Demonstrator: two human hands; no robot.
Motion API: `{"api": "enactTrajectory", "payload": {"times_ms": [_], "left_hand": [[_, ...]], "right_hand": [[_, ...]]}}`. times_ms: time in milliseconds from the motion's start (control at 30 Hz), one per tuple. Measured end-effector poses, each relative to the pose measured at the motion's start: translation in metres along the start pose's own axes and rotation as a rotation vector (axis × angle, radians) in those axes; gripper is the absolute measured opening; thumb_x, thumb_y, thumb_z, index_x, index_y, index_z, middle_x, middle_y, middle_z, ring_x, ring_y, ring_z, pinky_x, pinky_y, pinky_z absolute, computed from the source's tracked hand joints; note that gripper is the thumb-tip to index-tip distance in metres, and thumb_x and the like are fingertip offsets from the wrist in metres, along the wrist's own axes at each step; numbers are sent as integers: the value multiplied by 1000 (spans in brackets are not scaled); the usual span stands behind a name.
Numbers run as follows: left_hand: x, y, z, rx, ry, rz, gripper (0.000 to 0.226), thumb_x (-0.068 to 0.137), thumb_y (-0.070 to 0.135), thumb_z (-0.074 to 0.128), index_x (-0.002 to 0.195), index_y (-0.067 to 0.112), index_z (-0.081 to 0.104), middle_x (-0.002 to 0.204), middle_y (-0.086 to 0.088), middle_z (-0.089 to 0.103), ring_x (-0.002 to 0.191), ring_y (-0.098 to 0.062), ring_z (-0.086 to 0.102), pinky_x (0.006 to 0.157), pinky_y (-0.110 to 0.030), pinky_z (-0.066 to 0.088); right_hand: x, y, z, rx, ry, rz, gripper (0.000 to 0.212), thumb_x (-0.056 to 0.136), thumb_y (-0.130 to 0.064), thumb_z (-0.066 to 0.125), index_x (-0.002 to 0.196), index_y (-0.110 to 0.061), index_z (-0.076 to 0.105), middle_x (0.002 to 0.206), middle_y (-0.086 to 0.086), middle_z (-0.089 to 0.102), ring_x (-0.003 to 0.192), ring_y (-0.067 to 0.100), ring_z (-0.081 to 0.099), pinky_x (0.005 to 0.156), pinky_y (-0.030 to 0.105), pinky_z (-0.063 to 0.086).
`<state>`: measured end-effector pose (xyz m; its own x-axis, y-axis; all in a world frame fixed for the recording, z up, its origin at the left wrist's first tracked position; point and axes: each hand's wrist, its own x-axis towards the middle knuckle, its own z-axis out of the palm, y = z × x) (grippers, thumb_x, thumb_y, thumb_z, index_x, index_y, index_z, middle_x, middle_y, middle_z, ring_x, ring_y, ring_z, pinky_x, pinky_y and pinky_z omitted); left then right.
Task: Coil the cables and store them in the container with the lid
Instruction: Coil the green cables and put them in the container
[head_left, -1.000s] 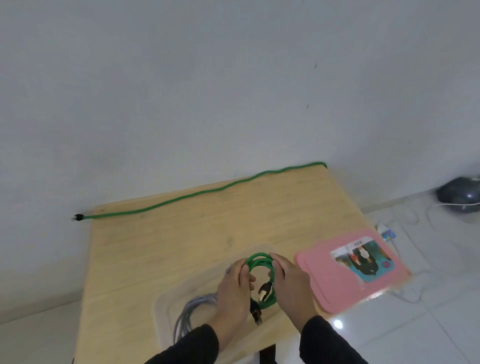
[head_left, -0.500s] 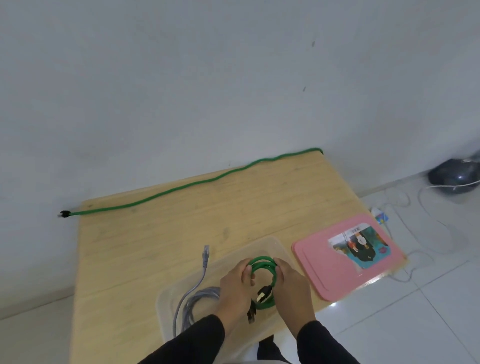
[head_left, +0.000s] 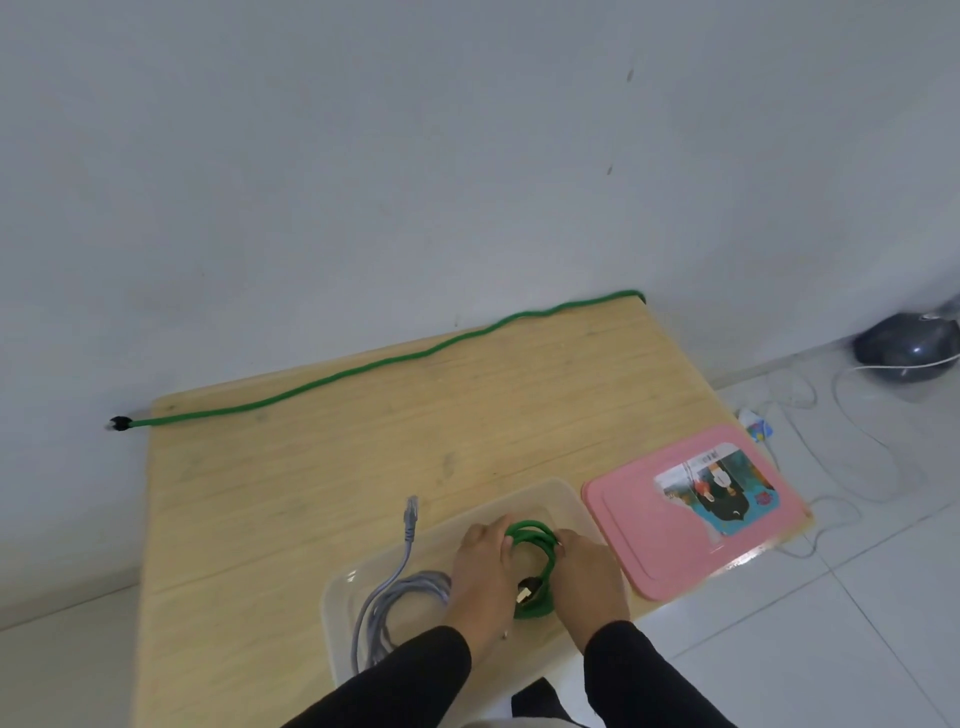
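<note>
My left hand (head_left: 480, 577) and my right hand (head_left: 589, 584) both grip a coiled green cable (head_left: 535, 538), holding it inside the clear plastic container (head_left: 556, 493) at the table's near edge. Its dark plug hangs between my palms. A coiled grey cable (head_left: 400, 597) lies in the container's left half, with its plug end sticking out over the rim. The pink lid (head_left: 644, 535) with a picture sticker lies flat just right of the container. A second green cable (head_left: 363, 369) stretches straight along the table's far edge.
The wooden table (head_left: 311, 467) stands against a white wall. On the tiled floor to the right lie white cords (head_left: 852, 415) and a dark round device (head_left: 906, 345).
My hands have lowered the green coil deeper into the container. The view has tilted down, showing more of the grey cable and the container.
</note>
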<state>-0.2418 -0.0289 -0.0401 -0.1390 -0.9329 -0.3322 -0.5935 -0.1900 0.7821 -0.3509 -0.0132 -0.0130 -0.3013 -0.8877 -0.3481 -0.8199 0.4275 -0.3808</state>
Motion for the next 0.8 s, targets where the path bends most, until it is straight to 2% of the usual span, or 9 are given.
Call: {"api": "enactTrajectory", "payload": {"times_ms": [100,200,267,367,400,467,533,667,800], "left_hand": [[-2,1,6,83,-22,31,39,100,16,31,138,14,38,135,-8,44,122,-20,43,100,-22,33],[-5,3,6,185,-22,72,44,99,17,32,142,12,28,145,-8,33,131,-19,34,109,-25,28],[-8,5,5,238,-36,145,49,98,14,35,145,11,20,150,-7,25,137,-18,28,113,-26,24],[-12,6,0,324,53,256,52,93,12,46,142,11,28,147,-6,35,134,-15,36,112,-21,25],[-12,6,-2,357,95,305,53,87,12,57,137,11,39,138,-6,47,126,-14,47,106,-20,33],[-15,5,-10,419,168,405,59,63,16,80,118,14,59,112,-1,67,101,-9,64,87,-17,49],[-19,9,-20,462,220,467,62,52,19,86,110,15,65,102,1,70,92,-7,67,79,-16,52],[-13,23,-46,553,393,572,59,52,9,84,108,5,65,102,-8,70,94,-17,67,84,-24,54],[6,30,-87,628,571,592,43,74,5,70,115,1,59,107,-12,67,101,-23,63,93,-32,50]], "right_hand": [[-3,3,-3,-188,-25,-32,19,93,-9,36,88,-14,54,79,2,55,66,19,48,62,24,43],[-7,1,-2,-281,-8,-112,14,94,-14,40,102,-12,52,97,5,62,80,20,56,68,24,43],[-11,-4,0,-308,61,-196,23,89,-14,53,111,-10,52,104,4,62,91,18,59,77,24,47],[-11,-4,6,-317,205,-388,52,56,-16,85,103,-7,64,97,6,70,90,19,66,79,25,56],[-8,-3,8,-335,247,-461,53,57,-15,84,105,-5,65,101,9,70,97,23,66,87,30,54],[-5,-4,5,-354,329,-580,40,76,-13,66,114,-1,60,116,14,66,115,29,57,104,37,42],[-4,-8,-3,-292,394,-617,38,88,-18,44,119,-1,56,124,15,61,124,30,50,108,34,33],[2,-28,-19,-167,364,-679,43,93,-26,35,124,-2,51,130,15,56,130,22,36,108,28,26],[20,-61,-29,-176,342,-778,44,94,-29,34,125,-2,51,129,13,56,129,24,41,109,27,28]]}}
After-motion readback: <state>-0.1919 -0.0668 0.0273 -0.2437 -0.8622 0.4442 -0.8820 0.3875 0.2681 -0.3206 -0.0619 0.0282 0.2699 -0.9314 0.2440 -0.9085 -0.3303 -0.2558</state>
